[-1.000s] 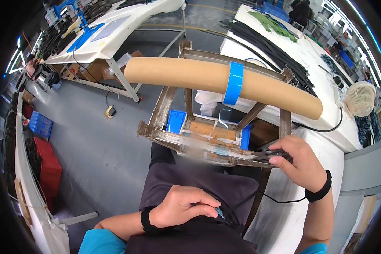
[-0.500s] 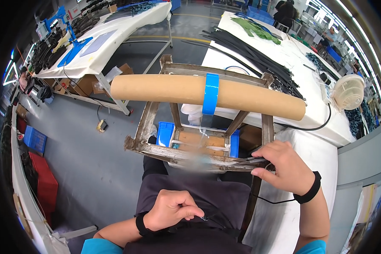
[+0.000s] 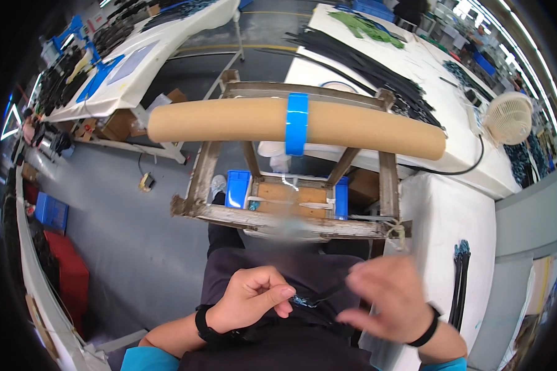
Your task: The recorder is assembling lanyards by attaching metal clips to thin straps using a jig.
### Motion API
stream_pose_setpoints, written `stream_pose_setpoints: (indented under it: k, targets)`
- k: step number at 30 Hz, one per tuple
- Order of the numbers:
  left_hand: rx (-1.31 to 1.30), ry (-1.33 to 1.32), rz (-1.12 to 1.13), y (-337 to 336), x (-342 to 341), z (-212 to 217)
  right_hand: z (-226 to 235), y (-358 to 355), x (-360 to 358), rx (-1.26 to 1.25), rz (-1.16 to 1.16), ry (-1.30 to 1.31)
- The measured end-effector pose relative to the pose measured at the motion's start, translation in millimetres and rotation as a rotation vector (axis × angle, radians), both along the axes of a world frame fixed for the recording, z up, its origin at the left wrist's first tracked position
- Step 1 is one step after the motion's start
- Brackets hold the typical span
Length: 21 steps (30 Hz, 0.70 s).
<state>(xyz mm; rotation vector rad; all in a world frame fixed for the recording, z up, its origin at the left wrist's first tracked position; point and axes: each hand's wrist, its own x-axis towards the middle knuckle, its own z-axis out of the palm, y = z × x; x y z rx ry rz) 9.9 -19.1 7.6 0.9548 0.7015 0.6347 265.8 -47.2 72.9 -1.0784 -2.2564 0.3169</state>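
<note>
My left hand [image 3: 250,300] is low in front of my dark apron [image 3: 254,260], thumb and forefinger pinched on the end of a thin dark cord with blue-flecked threads [image 3: 303,302]. Right of it, my right hand [image 3: 393,300] is smeared by motion. Its thumb and forefinger look apart, and whether anything is between them cannot be made out. Ahead stands a worn wooden frame [image 3: 266,216], with a long brown cardboard tube [image 3: 223,120] lying across its top. A wide blue band [image 3: 297,123] wraps around the tube's middle.
String is tied at the frame's right corner [image 3: 396,230]. Blue bins [image 3: 238,188] sit low inside the frame. Black cords with blue ends [image 3: 460,278] lie on the white-covered surface at right. Beyond are a bundle of black strips [image 3: 365,68] and a cream fan [image 3: 507,120].
My right hand has left the frame's right corner and moved down and left toward my left hand. My left hand still pinches, and more of the blue-flecked cord shows.
</note>
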Motion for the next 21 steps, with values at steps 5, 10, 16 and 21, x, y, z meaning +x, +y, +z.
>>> stream_pose_setpoints:
  k: [5,10,16,21]
  targets:
    - [0.151,0.055,-0.045,-8,19,4,-55,-35,-31,-0.307,-0.066,0.363]
    - [0.136,0.072,-0.05,-6,19,-5,-67,-48,-37,-0.537,-0.198,0.605]
    - [0.12,0.054,-0.166,-6,22,-14,-73,-65,-23,-0.54,-0.237,0.498]
    - [0.098,0.121,-0.249,-7,19,-14,-74,-82,-7,-0.759,-0.313,0.66]
